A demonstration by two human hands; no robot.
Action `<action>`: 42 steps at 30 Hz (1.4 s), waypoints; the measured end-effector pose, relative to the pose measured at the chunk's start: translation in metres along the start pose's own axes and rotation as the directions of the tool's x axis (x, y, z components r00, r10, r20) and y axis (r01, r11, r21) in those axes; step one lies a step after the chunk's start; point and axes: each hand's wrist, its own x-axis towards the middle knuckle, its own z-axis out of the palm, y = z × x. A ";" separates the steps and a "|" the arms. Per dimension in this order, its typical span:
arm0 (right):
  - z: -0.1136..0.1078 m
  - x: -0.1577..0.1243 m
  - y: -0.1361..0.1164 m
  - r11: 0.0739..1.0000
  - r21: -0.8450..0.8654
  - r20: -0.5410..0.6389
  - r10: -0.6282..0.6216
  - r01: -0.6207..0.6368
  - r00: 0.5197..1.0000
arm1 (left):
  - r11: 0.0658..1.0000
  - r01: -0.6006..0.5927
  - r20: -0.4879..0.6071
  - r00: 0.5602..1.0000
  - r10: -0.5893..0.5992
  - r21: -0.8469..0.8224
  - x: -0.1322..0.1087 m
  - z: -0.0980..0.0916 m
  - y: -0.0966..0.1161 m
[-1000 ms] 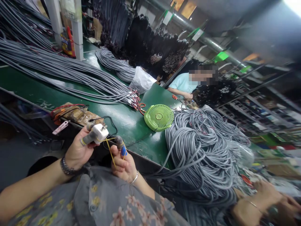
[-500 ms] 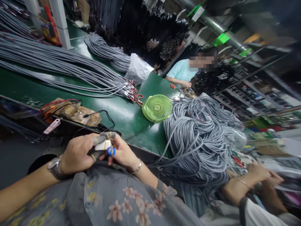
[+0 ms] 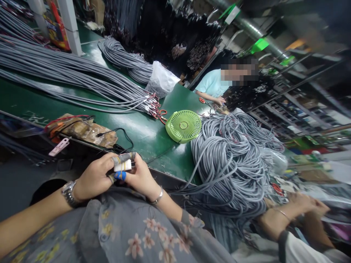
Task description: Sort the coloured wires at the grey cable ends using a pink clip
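Note:
Between my two hands, just off the table's near edge, is a small white block [image 3: 123, 166] with a yellow band around it. My left hand [image 3: 97, 177] is closed on its left side, with grey wraps on the fingertips. From the right, my right hand [image 3: 141, 179] pinches it, a blue wrap on the thumb pressing at its lower edge. What exactly the block is cannot be made out. Thin wire-like strands show at its right end, between it and the right fingers.
Bundled grey cables [image 3: 82, 76] lie across the green table [image 3: 145, 137]. A green fan [image 3: 183, 126] stands beside a large heap of coiled cable [image 3: 230, 164]. A taped brown package [image 3: 90, 133] sits at the near edge. One co-worker [image 3: 212, 82] is across; another's arms [image 3: 296, 212] are at right.
My right thumb with the blue wrap has moved left along the white block. My left hand has shifted slightly right, and the block now sits more level.

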 end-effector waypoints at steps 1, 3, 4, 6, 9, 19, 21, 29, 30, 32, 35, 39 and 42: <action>0.001 0.001 -0.001 1.000 0.013 0.005 0.022 -0.023 1.000 | 1.000 0.013 -0.022 1.000 -0.013 -0.008 0.001 0.001 0.000; 0.003 0.002 -0.004 0.997 0.030 0.007 0.067 -0.067 0.998 | 0.999 0.045 -0.073 0.996 -0.046 -0.023 0.000 0.004 -0.002; 0.005 0.003 -0.006 0.996 0.035 0.001 0.088 -0.087 0.996 | 0.998 0.060 -0.097 0.993 -0.062 -0.031 -0.001 0.006 -0.004; 0.007 0.004 -0.008 0.992 0.045 -0.018 0.120 -0.119 0.993 | 0.996 0.083 -0.128 0.988 -0.087 -0.040 -0.003 0.010 -0.007; 0.009 0.005 -0.009 0.987 0.069 -0.023 0.148 -0.146 0.989 | 0.996 0.078 -0.145 0.986 -0.082 -0.034 -0.006 0.013 -0.011; 0.003 0.006 0.008 0.998 0.039 -0.177 0.046 -0.039 0.983 | 0.951 0.228 -0.205 0.940 -0.271 -0.211 -0.003 0.016 -0.014; 0.004 0.006 0.012 0.999 0.034 -0.217 0.006 0.001 0.976 | 0.873 0.325 -0.218 0.882 -0.418 -0.363 0.001 0.017 -0.014; -0.009 -0.007 -0.004 0.734 -0.611 0.145 -0.265 0.297 0.953 | 0.637 0.321 -0.172 0.791 -0.587 -0.701 0.005 0.017 -0.008; -0.011 -0.008 -0.007 0.648 -0.664 0.205 -0.322 0.373 0.924 | 0.646 0.305 -0.191 0.791 -0.581 -0.700 0.005 0.016 -0.007; -0.014 -0.008 -0.009 0.509 -0.702 0.305 -0.417 0.498 0.856 | 0.668 0.273 -0.234 0.791 -0.566 -0.692 0.004 0.016 -0.006; -0.016 -0.006 -0.005 0.348 -0.714 0.384 -0.531 0.608 0.755 | 0.661 0.261 -0.253 0.778 -0.576 -0.703 0.005 0.014 -0.004; -0.015 -0.003 0.000 0.239 -0.683 0.411 -0.655 0.690 0.634 | 0.631 0.256 -0.241 0.769 -0.592 -0.732 0.008 0.012 0.002; -0.010 -0.002 -0.002 0.267 -0.628 0.381 -0.714 0.731 0.588 | 0.612 0.256 -0.216 0.778 -0.590 -0.748 0.009 0.010 0.008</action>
